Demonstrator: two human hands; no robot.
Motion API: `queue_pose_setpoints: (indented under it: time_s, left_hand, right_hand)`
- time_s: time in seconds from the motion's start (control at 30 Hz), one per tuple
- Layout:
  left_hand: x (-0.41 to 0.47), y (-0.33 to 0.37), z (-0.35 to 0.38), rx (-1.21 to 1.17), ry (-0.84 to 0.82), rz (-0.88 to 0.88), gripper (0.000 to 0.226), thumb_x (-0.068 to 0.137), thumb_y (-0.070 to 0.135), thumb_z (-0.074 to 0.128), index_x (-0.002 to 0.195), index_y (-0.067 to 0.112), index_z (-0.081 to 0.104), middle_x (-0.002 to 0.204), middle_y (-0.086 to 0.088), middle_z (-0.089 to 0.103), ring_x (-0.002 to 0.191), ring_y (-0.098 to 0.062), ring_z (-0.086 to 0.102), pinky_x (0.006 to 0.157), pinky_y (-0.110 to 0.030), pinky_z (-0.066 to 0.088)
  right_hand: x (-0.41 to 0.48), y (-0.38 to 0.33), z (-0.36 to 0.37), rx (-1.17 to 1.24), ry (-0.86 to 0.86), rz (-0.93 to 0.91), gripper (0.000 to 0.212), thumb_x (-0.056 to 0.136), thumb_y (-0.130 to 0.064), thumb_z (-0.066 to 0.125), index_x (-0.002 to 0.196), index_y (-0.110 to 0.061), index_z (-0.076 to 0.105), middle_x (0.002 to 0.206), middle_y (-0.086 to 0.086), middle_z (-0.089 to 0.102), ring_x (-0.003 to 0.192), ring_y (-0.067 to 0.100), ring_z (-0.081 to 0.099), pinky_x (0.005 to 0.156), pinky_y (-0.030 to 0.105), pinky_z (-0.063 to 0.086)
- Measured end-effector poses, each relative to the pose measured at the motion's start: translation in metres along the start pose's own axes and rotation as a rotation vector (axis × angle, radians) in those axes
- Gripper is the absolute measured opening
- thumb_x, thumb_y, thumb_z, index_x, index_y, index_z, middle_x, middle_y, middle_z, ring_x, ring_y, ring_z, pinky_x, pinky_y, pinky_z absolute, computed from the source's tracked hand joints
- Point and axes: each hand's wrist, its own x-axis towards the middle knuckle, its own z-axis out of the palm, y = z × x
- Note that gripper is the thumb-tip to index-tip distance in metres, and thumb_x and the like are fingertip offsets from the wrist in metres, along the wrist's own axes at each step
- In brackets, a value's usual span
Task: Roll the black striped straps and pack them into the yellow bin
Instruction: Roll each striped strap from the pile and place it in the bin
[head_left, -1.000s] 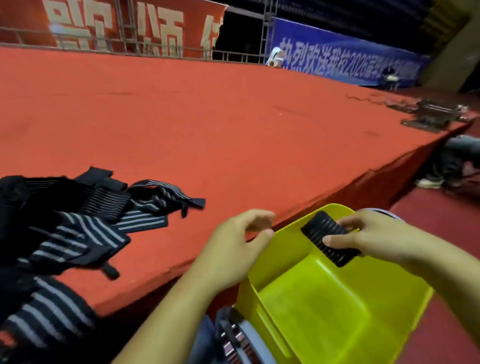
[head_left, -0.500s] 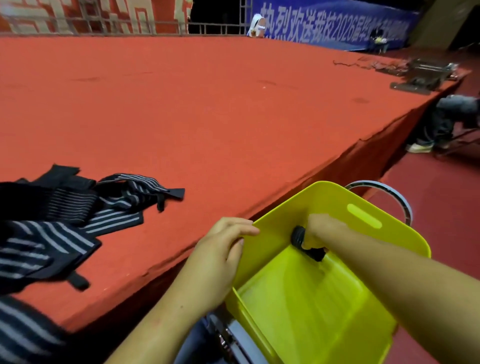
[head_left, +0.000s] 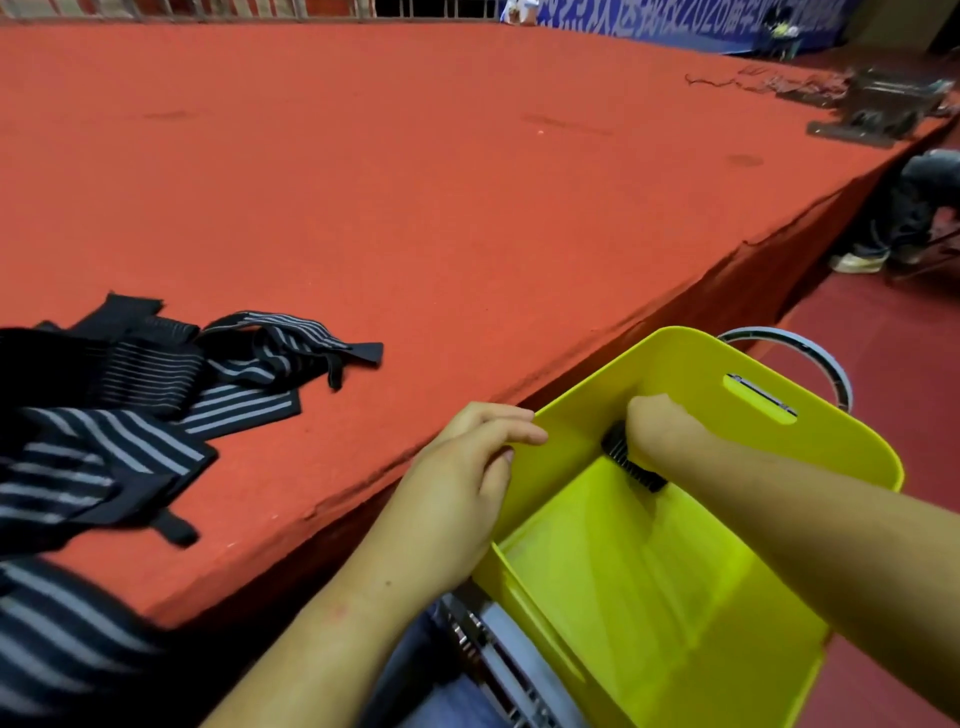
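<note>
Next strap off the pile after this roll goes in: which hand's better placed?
Left. The left hand rests at the near rim of the yellow bin, holding no strap, on the side of the loose straps on the platform. The right hand is down inside the bin gripping the rolled strap.

From here, the right hand (head_left: 655, 423) hides its own fingertips inside the yellow plastic bin (head_left: 831, 441) and covers most of the rolled black ribbed strap (head_left: 631, 462). I cannot tell whether the left hand (head_left: 457, 493) pinches the bin's rim or only rests there. The heap of black grey-striped straps (head_left: 104, 415) on the red desk (head_left: 467, 182) blurs and runs off the left edge.
</note>
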Motion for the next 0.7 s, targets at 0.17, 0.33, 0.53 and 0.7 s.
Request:
queue_pose_setpoints:
  time_s: [0.17, 0.33, 0.53, 0.7]
  left_hand:
    - [0.000, -0.002, 0.002, -0.010, 0.004, 0.004, 0.038, 0.102, -0.001, 0.050, 0.116, 0.028, 0.071, 0.129, 0.025, 0.055, 0.123, 0.012, 0.049, 0.098, 0.000, 0.030]
    - [0.000, -0.005, 0.003, -0.007, -0.007, 0.002, 0.036, 0.103, 0.001, 0.050, 0.115, 0.028, 0.071, 0.129, 0.023, 0.055, 0.126, 0.009, 0.049, 0.101, -0.001, 0.029]
    - [-0.007, -0.001, -0.006, 0.027, -0.012, 0.025, 0.024, 0.106, 0.020, 0.053, 0.122, 0.029, 0.068, 0.137, 0.023, 0.056, 0.131, 0.009, 0.047, 0.111, -0.013, 0.033]
    - [-0.039, 0.001, -0.042, -0.003, 0.003, 0.002, 0.025, 0.105, 0.029, 0.055, 0.128, 0.032, 0.066, 0.140, 0.023, 0.057, 0.134, 0.010, 0.046, 0.112, -0.013, 0.031]
  right_hand:
    - [-0.002, 0.005, 0.004, -0.033, 0.062, -0.044, 0.023, 0.092, 0.007, 0.049, 0.102, -0.001, 0.068, 0.110, 0.021, 0.071, 0.103, 0.040, 0.070, 0.073, 0.037, 0.049]
    - [-0.005, 0.006, 0.004, -0.010, 0.077, -0.065, 0.018, 0.092, 0.008, 0.048, 0.089, -0.006, 0.059, 0.107, 0.021, 0.070, 0.101, 0.040, 0.070, 0.071, 0.037, 0.048]
    - [-0.006, 0.006, -0.036, 0.046, -0.119, -0.005, 0.022, 0.094, -0.013, 0.065, 0.072, -0.010, 0.063, 0.052, 0.003, 0.068, 0.044, 0.014, 0.067, 0.043, 0.024, 0.052]
    - [-0.052, 0.014, -0.097, 0.470, -0.028, -0.123, 0.020, 0.098, -0.009, 0.068, 0.081, -0.001, 0.073, 0.068, 0.012, 0.077, 0.055, 0.029, 0.075, 0.052, 0.038, 0.062]
